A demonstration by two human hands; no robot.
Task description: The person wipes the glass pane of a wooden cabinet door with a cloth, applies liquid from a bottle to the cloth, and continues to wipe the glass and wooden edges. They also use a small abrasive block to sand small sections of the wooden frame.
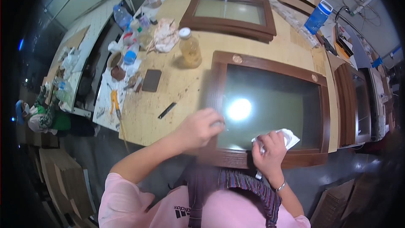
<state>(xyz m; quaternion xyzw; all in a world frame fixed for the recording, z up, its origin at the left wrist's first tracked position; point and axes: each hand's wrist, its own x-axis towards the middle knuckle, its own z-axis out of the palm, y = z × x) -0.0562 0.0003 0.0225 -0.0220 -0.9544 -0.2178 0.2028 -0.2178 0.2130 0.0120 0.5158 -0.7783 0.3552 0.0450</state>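
Note:
A brown wooden-framed glass panel [274,159] lies flat on the table before me, with a bright lamp reflection on its glass. At the frame's left side, my left hand [198,130] is closed, slightly smeared by motion. Something small and greyish shows at its fingertips, too unclear to name. Over the lower right of the glass, my right hand [271,152] grips a crumpled white packet [290,138], part of which sticks out beyond the fingers. Two round pale spots sit on the frame's far rail.
A second framed glass panel [228,26] lies farther back. Left of my panel stand a bottle of yellowish liquid [190,50], a dark square block [151,80], a black blade-like strip [167,110] and yellow-handled pliers [114,100]. A blue bottle [318,17] stands far right. Another person [50,118] is at left.

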